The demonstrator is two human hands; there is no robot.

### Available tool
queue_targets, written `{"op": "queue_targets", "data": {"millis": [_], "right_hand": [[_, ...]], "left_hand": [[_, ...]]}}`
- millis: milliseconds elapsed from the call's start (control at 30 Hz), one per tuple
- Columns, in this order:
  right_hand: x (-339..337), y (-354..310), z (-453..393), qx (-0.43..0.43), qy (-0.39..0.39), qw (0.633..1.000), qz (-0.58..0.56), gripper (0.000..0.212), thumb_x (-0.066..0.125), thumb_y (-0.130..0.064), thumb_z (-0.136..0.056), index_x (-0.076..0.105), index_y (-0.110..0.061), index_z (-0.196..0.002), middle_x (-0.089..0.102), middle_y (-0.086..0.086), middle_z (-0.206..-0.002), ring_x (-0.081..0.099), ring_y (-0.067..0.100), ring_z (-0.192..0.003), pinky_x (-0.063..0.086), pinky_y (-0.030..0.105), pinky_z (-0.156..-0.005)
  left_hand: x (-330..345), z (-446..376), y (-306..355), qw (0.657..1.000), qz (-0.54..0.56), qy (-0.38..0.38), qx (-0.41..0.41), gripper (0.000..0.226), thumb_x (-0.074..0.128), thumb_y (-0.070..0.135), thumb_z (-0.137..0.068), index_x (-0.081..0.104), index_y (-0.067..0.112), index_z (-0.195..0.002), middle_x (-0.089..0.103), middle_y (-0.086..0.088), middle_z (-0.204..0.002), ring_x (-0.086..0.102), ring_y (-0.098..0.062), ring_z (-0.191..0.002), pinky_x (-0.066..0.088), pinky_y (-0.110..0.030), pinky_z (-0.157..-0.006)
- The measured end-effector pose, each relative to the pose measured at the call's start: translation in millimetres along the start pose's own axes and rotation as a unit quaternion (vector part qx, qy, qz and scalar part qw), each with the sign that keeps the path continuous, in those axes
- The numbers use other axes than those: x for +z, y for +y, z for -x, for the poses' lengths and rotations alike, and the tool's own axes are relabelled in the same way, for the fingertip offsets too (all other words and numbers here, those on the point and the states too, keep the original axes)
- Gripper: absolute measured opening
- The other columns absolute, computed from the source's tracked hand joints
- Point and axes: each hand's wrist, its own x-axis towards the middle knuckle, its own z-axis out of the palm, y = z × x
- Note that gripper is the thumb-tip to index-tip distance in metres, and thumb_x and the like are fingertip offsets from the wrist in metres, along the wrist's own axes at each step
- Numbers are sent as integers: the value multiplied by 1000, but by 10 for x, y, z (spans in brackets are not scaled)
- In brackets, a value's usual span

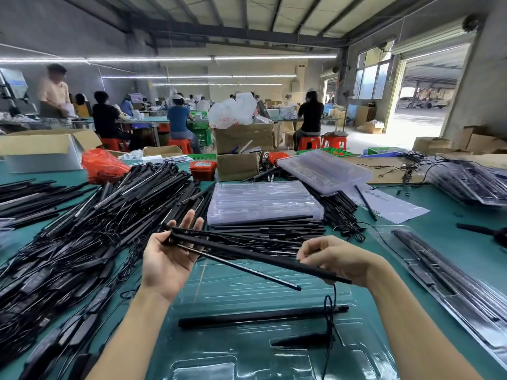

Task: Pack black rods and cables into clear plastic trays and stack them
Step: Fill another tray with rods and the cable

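Above the green table my left hand (167, 259) lies palm up under the left ends of a few black rods (247, 255), thumb over them. My right hand (334, 260) pinches the right end of the thickest rod, and a thin black cable (330, 311) hangs from that end. Below them lies a clear plastic tray (263, 349) holding one black rod (260, 316) in a slot. A tall pile of black rods and cables (90, 226) fills the table to the left. A stack of empty clear trays (263, 201) sits behind my hands.
Filled trays (450, 281) lie at the right, more (472, 179) at the far right. Another tray stack (323, 168), cardboard boxes (241, 149), a red bag (103, 165) and a red basket (203, 168) stand at the back. Several seated people work at far tables.
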Motion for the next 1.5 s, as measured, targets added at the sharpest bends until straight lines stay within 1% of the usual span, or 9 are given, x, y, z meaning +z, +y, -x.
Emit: {"op": "queue_targets", "data": {"millis": [167,333,467,600,733,867,1000,1233,1500], "right_hand": [[-85,-127,4,-95,50,979,-172,11,77,-14,-81,71,-10,-89,52,4,-59,33,8,-41,27,18,-37],[-65,-333,62,-213,-90,940,-249,49,76,-13,-83,62,-2,-128,59,3,-78,42,4,-51,38,14,-40],[-6,-414,59,-267,-176,895,-312,71,65,3,-87,38,-10,-151,59,9,-118,56,15,-74,55,32,-66],[30,-503,92,-244,-96,932,-251,56,47,12,-93,44,-15,-142,56,11,-135,51,12,-63,34,20,-42],[79,-654,88,-209,53,960,-181,41,44,18,-91,50,-4,-125,67,15,-107,37,8,-52,25,17,-37],[123,-823,96,-133,115,982,-74,40,45,21,-78,65,7,-109,66,10,-89,48,6,-52,29,17,-35],[216,-924,124,-104,200,970,87,36,47,16,-84,70,-7,-67,73,14,-85,57,18,-67,40,22,-43],[303,-1003,286,41,105,984,136,34,29,-39,-109,61,-27,-107,74,15,-78,74,36,-66,54,32,-48],[271,-999,313,32,85,993,74,29,44,-38,-106,58,-13,-107,37,-5,-54,28,9,-38,38,21,-37]], "left_hand": [[-121,42,-32,999,41,-9,-19,61,82,7,-40,57,10,-95,73,-11,-109,72,-28,-101,61,-48,-80],[-272,75,-153,997,67,20,-44,16,41,7,-77,55,14,-79,68,-11,-102,69,-28,-99,52,-56,-94],[-223,171,-127,994,-19,12,-106,13,63,11,-67,62,21,-75,71,-7,-111,60,-24,-103,39,-49,-104],[-229,245,-30,982,-142,25,-123,12,54,25,-86,64,24,-79,69,-6,-119,61,-22,-92,50,-40,-83],[-329,327,154,938,-283,29,-197,29,38,7,-89,61,19,-100,67,-20,-124,68,-30,-82,54,-30,-55],[-274,386,314,914,-307,36,-261,19,49,32,-89,48,16,-98,65,-30,-124,70,-42,-101,63,-37,-64],[-233,372,309,927,-285,87,-229,20,60,17,-83,43,14,-94,66,-34,-117,72,-45,-93,63,-39,-60],[-243,400,257,974,-122,134,-132,16,44,2,-74,43,11,-88,68,-34,-110,73,-44,-90,63,-43,-61],[-258,524,69,975,-110,156,-114,20,39,-1,-74,44,11,-88,69,-33,-108,73,-42,-91,60,-36,-50]]}}
